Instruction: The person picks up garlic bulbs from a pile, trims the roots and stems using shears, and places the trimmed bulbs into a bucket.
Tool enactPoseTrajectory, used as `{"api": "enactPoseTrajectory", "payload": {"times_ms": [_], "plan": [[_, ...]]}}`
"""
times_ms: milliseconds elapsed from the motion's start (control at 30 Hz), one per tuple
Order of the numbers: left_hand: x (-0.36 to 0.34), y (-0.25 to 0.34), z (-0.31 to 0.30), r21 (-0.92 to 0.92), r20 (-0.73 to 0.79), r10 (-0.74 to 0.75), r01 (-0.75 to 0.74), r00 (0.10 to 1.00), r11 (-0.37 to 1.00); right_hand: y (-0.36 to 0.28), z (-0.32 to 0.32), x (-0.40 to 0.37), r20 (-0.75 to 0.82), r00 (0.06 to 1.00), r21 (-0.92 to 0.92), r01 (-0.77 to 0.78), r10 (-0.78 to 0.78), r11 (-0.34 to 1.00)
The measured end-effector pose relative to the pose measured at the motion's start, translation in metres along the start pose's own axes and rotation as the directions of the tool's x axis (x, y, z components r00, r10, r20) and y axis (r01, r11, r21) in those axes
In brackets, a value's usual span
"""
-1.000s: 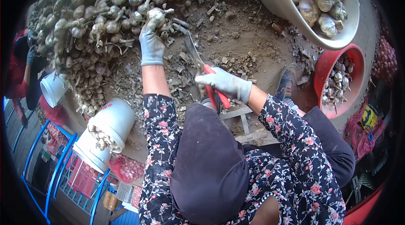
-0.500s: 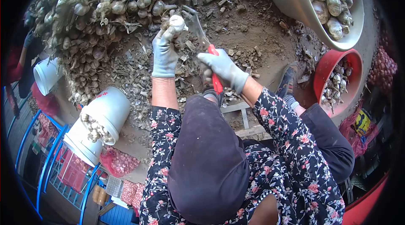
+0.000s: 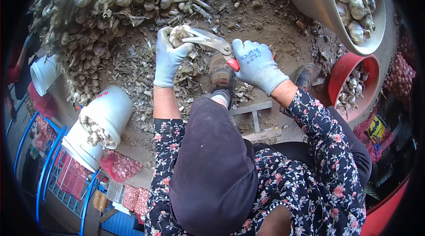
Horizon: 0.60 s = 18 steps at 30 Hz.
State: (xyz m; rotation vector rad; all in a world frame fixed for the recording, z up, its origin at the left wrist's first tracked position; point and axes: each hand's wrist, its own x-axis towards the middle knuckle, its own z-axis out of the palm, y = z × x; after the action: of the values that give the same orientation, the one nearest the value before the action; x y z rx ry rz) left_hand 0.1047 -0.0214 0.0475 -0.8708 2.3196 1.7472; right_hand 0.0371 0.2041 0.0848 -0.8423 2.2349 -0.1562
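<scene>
A garlic bulb point(image 3: 178, 36) is held in my gloved left hand point(image 3: 170, 57), between thumb and fingers. My gloved right hand point(image 3: 257, 64) is wrapped round the red handles of metal shears point(image 3: 211, 41). The shears point left, and their parted blades reach the right side of the bulb. Part of the handles is hidden under my right fingers. Behind my left hand rises a large heap of garlic with dry stalks point(image 3: 106, 19).
Garlic fills a large pale tub point(image 3: 310, 1) at the upper right and partly fills a red tub point(image 3: 374, 70) below it. White buckets point(image 3: 113, 107) lie at the left, beside a blue rail point(image 3: 44, 172). A person's dark-red sleeve point(image 3: 17, 65) shows at the far left edge. Trimmings cover the floor.
My right hand has moved up and right, turning the shears so their blades now meet the bulb. My left hand has turned and shifted slightly down and left with the bulb.
</scene>
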Motion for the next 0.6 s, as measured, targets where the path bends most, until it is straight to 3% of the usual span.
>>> {"api": "enactPoseTrajectory", "payload": {"times_ms": [167,300,367,433,533,600], "plan": [[-0.002,0.005,0.0,0.045,0.008,0.109,-0.11,0.994,0.993,-0.003,0.003,-0.002,-0.028,0.999,0.0,0.017,-0.017,1.0],[-0.007,0.002,0.008,0.078,-0.016,0.078,-0.077,0.997,0.994,-0.01,0.012,-0.009,-0.104,0.995,0.08,0.003,0.005,0.997],[-0.01,0.002,0.013,0.094,0.011,0.09,-0.09,0.996,0.991,-0.018,0.018,-0.008,-0.039,0.999,0.199,-0.024,0.033,0.98],[-0.017,0.02,0.018,0.139,0.001,0.068,-0.067,0.998,0.988,-0.027,0.02,-0.008,-0.034,0.998,0.208,-0.036,0.045,0.978],[-0.022,0.026,0.018,0.313,-0.112,0.154,-0.113,0.982,0.943,-0.029,0.018,-0.01,-0.012,0.998,0.225,-0.05,0.054,0.973],[-0.022,0.027,0.017,0.323,-0.112,0.157,-0.113,0.981,0.94,-0.026,0.022,-0.014,-0.011,0.999,0.22,-0.043,0.047,0.975]]}}
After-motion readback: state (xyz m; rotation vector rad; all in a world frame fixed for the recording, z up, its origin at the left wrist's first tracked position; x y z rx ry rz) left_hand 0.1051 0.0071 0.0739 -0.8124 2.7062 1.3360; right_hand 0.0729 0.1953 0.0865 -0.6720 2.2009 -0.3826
